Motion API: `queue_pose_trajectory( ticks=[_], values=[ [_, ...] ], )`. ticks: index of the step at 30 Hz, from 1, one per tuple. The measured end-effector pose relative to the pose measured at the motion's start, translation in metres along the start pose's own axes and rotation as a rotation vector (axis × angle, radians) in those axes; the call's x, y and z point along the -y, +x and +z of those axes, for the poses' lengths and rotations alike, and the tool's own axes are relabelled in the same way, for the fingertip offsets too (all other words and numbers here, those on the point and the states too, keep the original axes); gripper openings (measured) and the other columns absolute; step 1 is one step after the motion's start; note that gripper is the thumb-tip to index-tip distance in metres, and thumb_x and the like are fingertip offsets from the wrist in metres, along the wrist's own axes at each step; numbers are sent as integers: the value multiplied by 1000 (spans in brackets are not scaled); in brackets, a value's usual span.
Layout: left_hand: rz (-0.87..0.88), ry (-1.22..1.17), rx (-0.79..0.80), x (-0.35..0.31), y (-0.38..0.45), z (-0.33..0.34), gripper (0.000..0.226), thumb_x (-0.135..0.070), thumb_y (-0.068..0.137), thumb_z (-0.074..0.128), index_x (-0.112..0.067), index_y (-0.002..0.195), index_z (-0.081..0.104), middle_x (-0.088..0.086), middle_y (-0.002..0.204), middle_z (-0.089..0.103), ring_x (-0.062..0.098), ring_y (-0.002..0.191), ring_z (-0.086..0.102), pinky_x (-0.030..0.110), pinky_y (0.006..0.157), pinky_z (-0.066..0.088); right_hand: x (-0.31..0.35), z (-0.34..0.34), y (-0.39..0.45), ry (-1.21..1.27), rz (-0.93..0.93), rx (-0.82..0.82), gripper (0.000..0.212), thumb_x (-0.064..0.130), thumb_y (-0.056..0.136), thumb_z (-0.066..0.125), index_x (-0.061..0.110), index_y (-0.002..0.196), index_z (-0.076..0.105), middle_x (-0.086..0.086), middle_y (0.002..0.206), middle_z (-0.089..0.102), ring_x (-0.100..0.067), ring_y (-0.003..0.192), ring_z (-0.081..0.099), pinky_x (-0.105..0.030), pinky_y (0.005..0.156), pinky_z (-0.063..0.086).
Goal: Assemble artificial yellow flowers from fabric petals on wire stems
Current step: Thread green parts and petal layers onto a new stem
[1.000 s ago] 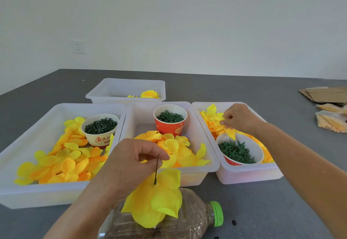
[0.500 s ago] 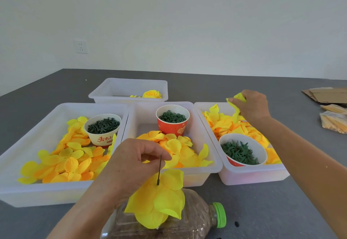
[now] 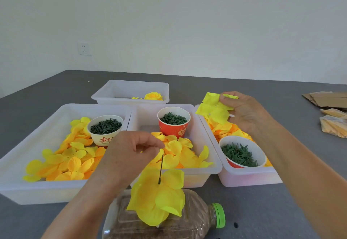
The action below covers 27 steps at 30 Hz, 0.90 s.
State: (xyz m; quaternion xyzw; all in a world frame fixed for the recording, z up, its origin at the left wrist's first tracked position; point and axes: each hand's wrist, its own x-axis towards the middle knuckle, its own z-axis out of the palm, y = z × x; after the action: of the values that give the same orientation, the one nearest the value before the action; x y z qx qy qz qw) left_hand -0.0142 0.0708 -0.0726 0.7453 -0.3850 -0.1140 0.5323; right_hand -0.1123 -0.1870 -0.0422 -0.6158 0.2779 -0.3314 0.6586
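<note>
The clear plastic bottle with a green cap (image 3: 169,225) runs off the bottom edge, its base unseen, and the hanging yellow fabric flower (image 3: 156,199) covers part of it. The left hand (image 3: 129,156) hides the top of the thin dark wire stem (image 3: 160,171). Brown cardboard sheets (image 3: 326,99) and clear bags of yellow pieces (image 3: 334,126) are cut by the right edge; the bags' contents are too blurred to tell.

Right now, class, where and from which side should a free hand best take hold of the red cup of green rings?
Probably round the red cup's bare upper wall, coming from above: it stands upright in the middle bin, petals crowd its near base, and the bin's walls hem its sides.
</note>
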Motion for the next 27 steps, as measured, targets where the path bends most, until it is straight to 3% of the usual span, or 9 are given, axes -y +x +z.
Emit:
queue_pose_trajectory(
  ticks=[5,6,9,12,14,16,18,23,27],
  values=[
    [24,-131,-112,-16,10,-3,12,-29,68,78,-34,75,70,-15,73,72,-6,69,64,5,55,45,3,48,-36,62,43,190,2,12,84,64,13,84,62,-9,81,68,-17,59,65,-25,48,52],
    [9,-148,-109,-19,12,-4,26,-41,59,78,-34,82,68,-14,78,72,-9,72,63,3,55,43,3,57,-43,64,54,218,3,13,83,66,13,84,63,-8,78,69,-16,57,65,-25,50,53],
    [-44,-148,-70,-26,19,-4,68,-60,42,77,-34,103,63,-11,91,70,-5,80,65,8,61,48,2,78,-62,-28,50,246,5,15,80,70,13,82,66,-9,77,70,-16,54,61,-26,52,50],
    [-104,-205,-84,-31,19,-4,73,-67,46,77,-23,104,68,-4,92,73,11,88,68,34,82,55,2,90,-76,-123,-17,225,7,17,77,75,16,77,68,2,60,67,-8,49,59,-19,48,48],
    [-150,-282,-90,-29,18,-6,58,-57,50,82,-17,90,72,8,88,73,24,86,69,43,82,56,3,94,-81,-160,-52,223,8,17,75,76,16,75,68,6,55,64,-5,48,58,-16,48,48],
    [-173,-397,-55,-24,17,-9,34,-27,61,82,-9,88,72,12,82,73,26,75,70,35,66,59,5,97,-83,-135,-28,251,10,15,73,77,16,75,68,1,61,65,-11,55,60,-22,55,52],
    [-210,-531,-11,-21,15,-12,31,-12,63,75,-5,93,72,11,83,74,24,72,71,30,58,58,7,97,-84,-42,48,321,11,15,73,75,13,79,67,-4,68,67,-16,58,63,-27,58,55],
    [-297,-706,-11,-18,15,-20,11,-10,75,67,-10,86,71,6,78,73,16,67,69,33,68,58,12,91,-87,3,172,502,38,20,52,75,13,89,67,-5,80,70,-17,66,64,-24,58,54],
    [-332,-803,64,-18,12,-19,29,-21,64,67,-9,90,70,7,81,72,18,70,68,34,66,58,8,87,-88,-5,162,522,38,15,54,72,12,92,69,-3,82,73,-14,67,68,-23,61,55]
  ],
)
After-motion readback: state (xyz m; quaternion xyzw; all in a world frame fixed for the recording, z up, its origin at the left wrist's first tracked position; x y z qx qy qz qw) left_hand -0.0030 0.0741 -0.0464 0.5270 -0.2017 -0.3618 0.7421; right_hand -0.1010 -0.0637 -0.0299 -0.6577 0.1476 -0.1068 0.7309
